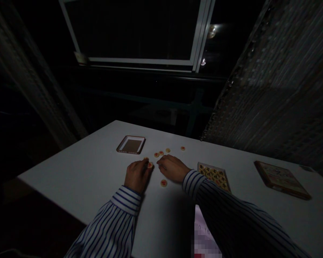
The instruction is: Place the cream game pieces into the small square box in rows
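Chinese chess pieces, round and pale with red characters, lie on a white table [102,179]. My left hand [136,176] is closed, its thumb and fingertips at a Chinese chess piece [150,165]; another piece peeks out just beyond those fingers. To its right my right hand [174,168] is curved low over the table, thumb and fingers slightly apart, with nothing visible between them. Beyond it are two red-marked pieces [156,154] side by side, a plain-looking piece [168,150] and a separate piece [182,148]. One more piece [163,183] rests between my wrists.
A shallow box lid or tray [119,148] lies at the far left. On the right, a box [226,172] holds several dark-marked pieces, partly behind my right sleeve. Farther right lies a flat patterned box [282,179]. A bead curtain [258,96] hangs at the table's back edge.
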Motion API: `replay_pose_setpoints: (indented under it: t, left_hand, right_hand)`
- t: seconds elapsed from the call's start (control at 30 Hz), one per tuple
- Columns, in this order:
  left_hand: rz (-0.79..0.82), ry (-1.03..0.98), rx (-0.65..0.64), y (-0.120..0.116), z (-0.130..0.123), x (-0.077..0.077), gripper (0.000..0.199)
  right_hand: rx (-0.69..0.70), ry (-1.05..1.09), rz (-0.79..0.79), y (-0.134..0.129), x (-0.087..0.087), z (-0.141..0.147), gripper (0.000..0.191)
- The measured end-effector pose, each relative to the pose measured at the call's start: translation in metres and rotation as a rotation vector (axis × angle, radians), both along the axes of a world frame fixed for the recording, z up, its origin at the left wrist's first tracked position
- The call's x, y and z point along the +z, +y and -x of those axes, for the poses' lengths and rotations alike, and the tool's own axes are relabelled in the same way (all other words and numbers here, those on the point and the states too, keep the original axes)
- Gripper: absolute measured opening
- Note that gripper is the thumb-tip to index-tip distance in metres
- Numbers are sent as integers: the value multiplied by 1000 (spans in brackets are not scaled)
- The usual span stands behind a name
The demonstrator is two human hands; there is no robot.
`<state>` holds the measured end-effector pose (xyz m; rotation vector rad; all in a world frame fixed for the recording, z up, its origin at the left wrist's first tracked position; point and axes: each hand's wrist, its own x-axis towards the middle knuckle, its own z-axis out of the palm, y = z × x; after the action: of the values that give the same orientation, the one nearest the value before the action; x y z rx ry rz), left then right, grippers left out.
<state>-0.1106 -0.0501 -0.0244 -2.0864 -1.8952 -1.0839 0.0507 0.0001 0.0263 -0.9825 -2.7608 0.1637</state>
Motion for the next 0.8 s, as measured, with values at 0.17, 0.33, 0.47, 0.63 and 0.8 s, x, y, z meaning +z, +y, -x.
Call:
replay_pose_setpoints:
  t: [0.17, 0.33, 0.47, 0.63, 0.8]
  left_hand:
    - [-39, -92, -32, -4, -3, 4, 33]
    - [-58, -190, -54, -9, -9, 12, 32]
    - [-67, -222, -75, -14, -18, 17, 32]
    - [-79, -233, -128, -19, -36, 23, 31]
    - [-91, -213, -201, -24, -54, 30, 30]
  right_hand:
    - [-18, 35, -4, -4, 9, -10, 31]
    - [-50, 89, 23, -10, 22, -22, 31]
    - [-75, 133, 24, -15, 30, -33, 31]
    - [-114, 183, 43, -23, 40, -52, 31]
    - [-132, 249, 49, -33, 45, -70, 30]
